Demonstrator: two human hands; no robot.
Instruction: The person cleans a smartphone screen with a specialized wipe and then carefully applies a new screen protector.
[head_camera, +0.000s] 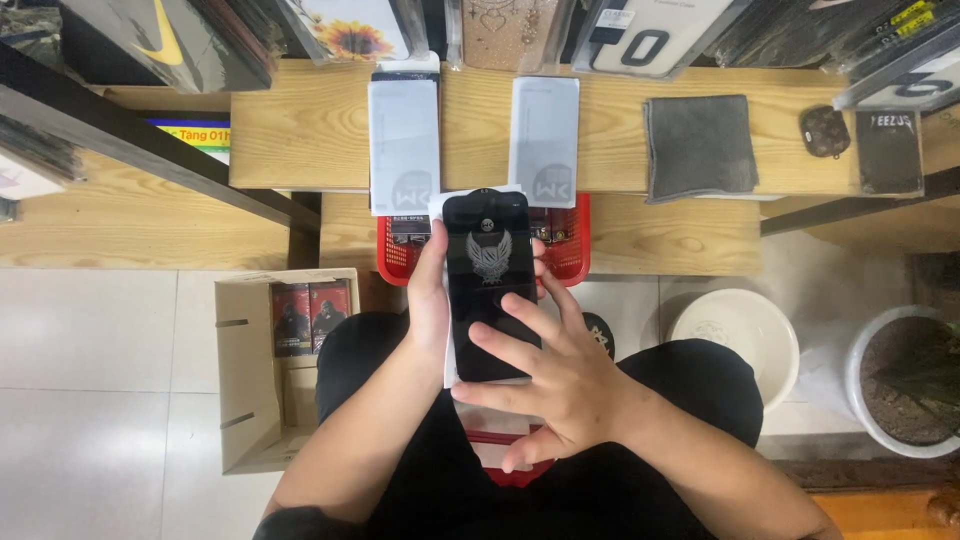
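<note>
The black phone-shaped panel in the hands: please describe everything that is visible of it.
The black panel is a glossy, rounded rectangle with a grey winged emblem on its upper half. It is held upright over the lap, with white backing showing at its edges. The left hand grips its left side; the right hand lays fingers across its lower part.

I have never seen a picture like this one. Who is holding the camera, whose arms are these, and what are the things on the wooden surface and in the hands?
There is no machine here. The one picture comes from a camera worn on a seated person's head, looking down. The left hand holds a black phone-shaped sheet with a silver winged emblem, probably a screen protector; the right hand lies on its front with fingers spread. On the wooden shelf lie two white flat packets, a grey cloth and a dark pouch. Beneath is a red basket. On the floor stand a cardboard box, a white bucket and a plant pot.
</note>
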